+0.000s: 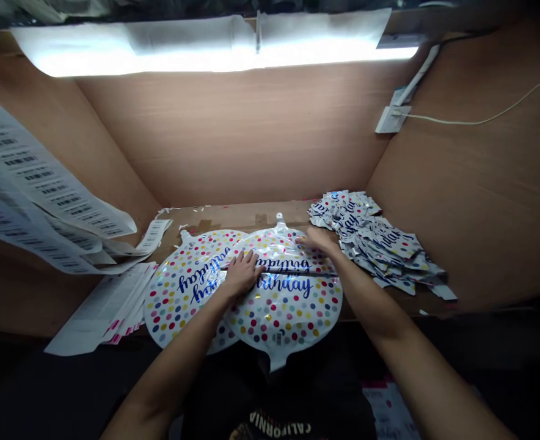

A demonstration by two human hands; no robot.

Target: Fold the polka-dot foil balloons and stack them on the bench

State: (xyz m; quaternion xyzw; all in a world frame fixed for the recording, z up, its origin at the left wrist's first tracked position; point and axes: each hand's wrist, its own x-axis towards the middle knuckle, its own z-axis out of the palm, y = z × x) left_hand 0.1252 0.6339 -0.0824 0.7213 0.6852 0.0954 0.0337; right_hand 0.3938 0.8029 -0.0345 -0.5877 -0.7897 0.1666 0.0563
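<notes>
Barcode labels [36, 171] hung at your left, beside an unfolded foil balloon [182, 293]. Your open left grip [242, 273] pressed the creased front balloon [288, 311], its long axis running away from you; your open right grip [316, 239] lay on its far edge. Folded balloons [375, 244] were piled rightmost on the bench [233, 215]

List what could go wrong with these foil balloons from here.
The polka-dot foil balloon under the left hand and right hand overlaps a second balloon, so it may slide on that slick foil. Its lower tab seems to overhang the bench edge and could crease. The loose pile of folded balloons might also slump.
</notes>
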